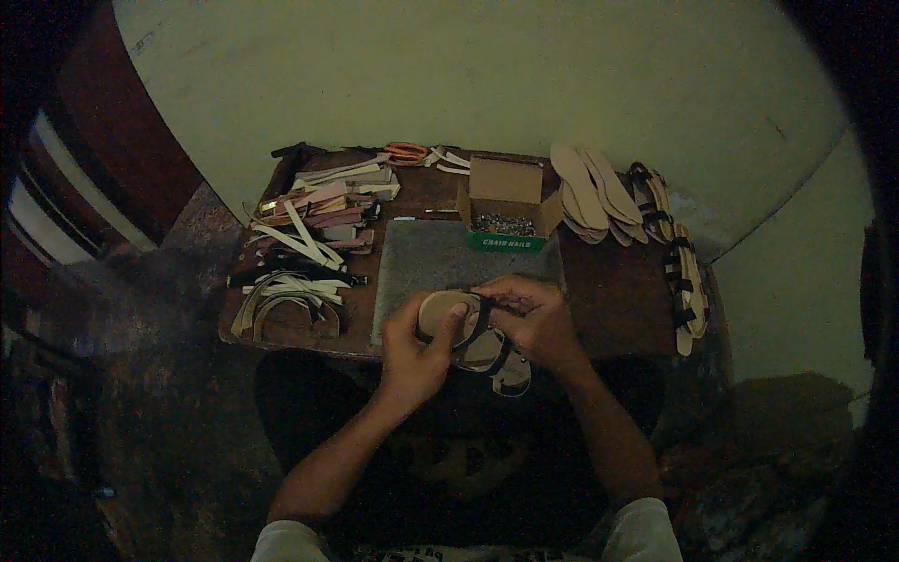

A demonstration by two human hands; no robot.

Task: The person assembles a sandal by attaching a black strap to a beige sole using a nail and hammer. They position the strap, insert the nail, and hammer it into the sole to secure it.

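A tan sandal (484,352) with dark straps is held at the table's near edge, its far end raised and its other end tilting down toward my lap. My left hand (409,358) wraps round the raised end, with the thumb pressed on the footbed. At the right side of that end, my right hand (537,324) is closed, fingertips pinched at a black strap (483,317). Exactly what lies between those fingertips is too dark to make out. Beneath and beyond both hands lies a grey slab (414,258).
An open cardboard box (506,245) with a green front holds many small nails. Strap strips (323,208) are heaped on the table's left, with curved pieces (272,304) nearer. Orange-handled scissors (407,154) lie at the back. Sole pieces (590,192) and strapped sandals (688,290) are on the right.
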